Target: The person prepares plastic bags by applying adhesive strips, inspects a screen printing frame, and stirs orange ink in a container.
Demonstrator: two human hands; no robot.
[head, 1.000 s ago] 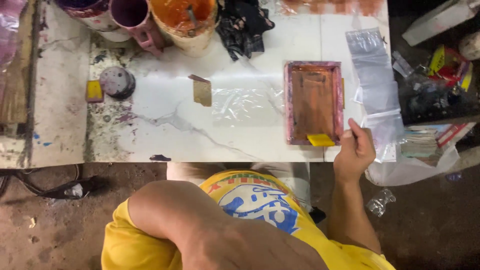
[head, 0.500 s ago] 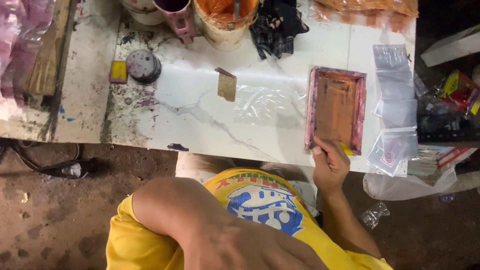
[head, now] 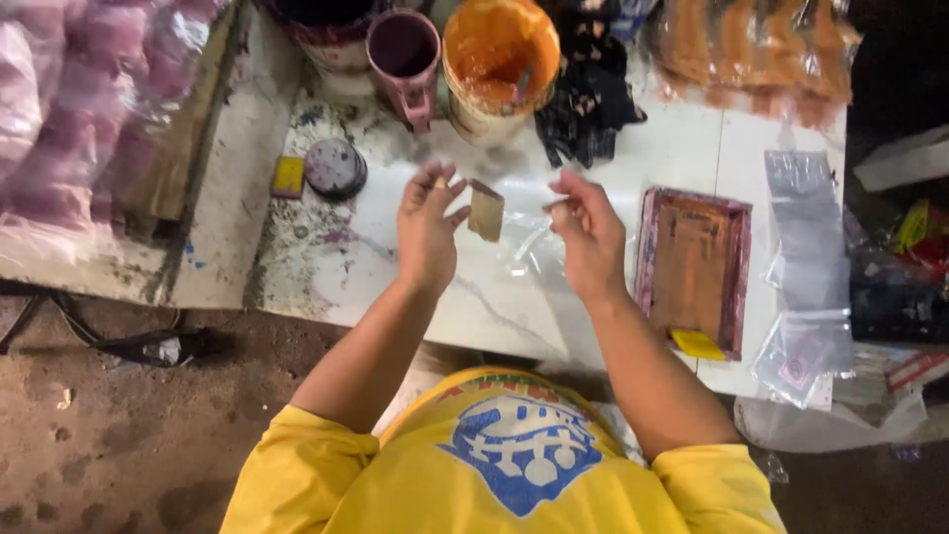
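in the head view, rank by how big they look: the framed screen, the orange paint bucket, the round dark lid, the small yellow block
1. framed screen
2. orange paint bucket
3. round dark lid
4. small yellow block

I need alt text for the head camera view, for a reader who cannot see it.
Seen from above, a person's left hand and right hand hold a clear plastic bag over a white table, beside a small tan card and a pink-framed printing screen.

Glossy clear plastic bag [head: 534, 247] lies on smooth, paint-stained white marble table [head: 514, 316].
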